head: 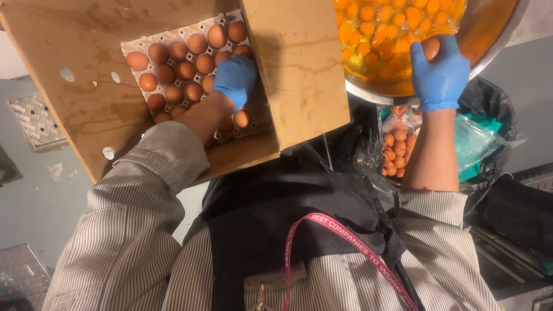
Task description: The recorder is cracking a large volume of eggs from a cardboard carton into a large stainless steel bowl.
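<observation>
- Head view looks straight down on us: our left hand (235, 78) is down in a cardboard box (299, 69) at the left, fingers curled over the brown eggs (178, 63) on the grey tray (135, 47); whether it has closed on one, we cannot tell.
- One loose egg (242, 118) lies just near of that hand, at the tray's near edge.
- Our right hand (440, 69) is clamped on a single egg (431, 47), held at the near rim of the steel bowl (489, 34) on the far right.
- That bowl is already well filled with yolks (374, 29) in clear white.
- Between our arms, below the bowl, a bag of shells (396, 147) hangs open.
- To do this well, we judge the crack should be a firm tap on the rim, the halves parted low over the yolks so none break, and shell kept out of the bowl.
</observation>
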